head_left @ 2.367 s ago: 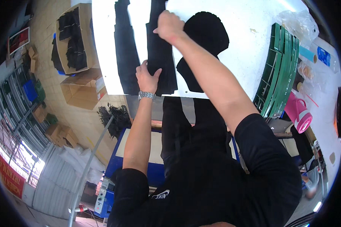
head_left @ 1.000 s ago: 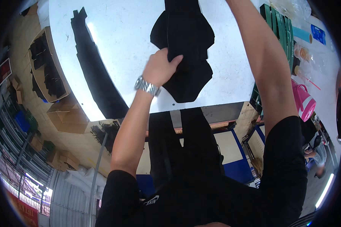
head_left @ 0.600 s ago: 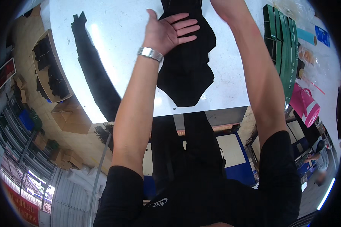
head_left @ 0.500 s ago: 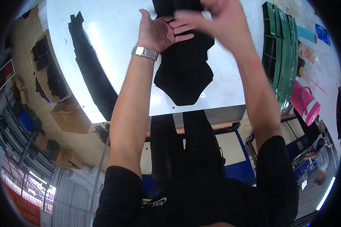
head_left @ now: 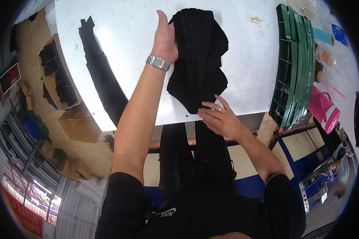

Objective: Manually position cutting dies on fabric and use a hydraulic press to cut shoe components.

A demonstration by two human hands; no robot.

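A black fabric piece [head_left: 197, 59] with a stepped, angular outline lies lengthwise on the white tabletop [head_left: 251, 51], its narrow end toward me. At its far left edge, my left hand [head_left: 165, 43] stands with the palm turned against the cloth. Its thumb sticks out, and the other fingers are largely hidden at or under the fabric. By the near tip of the piece hovers my right hand [head_left: 219, 119], fingers apart and nothing in them. Whether its fingertips touch the cloth I cannot tell.
A long stack of black strips [head_left: 103, 75] lies left on the table. Green slatted racks [head_left: 293, 67] stand along the right edge, with a pink container [head_left: 323, 109] beyond. Below on the left is a cardboard box [head_left: 58, 75] of black pieces, near another open carton [head_left: 79, 125].
My right hand has come down from the far end to the near tip of the fabric. My left hand has turned from palm-up over the cloth to its left edge.
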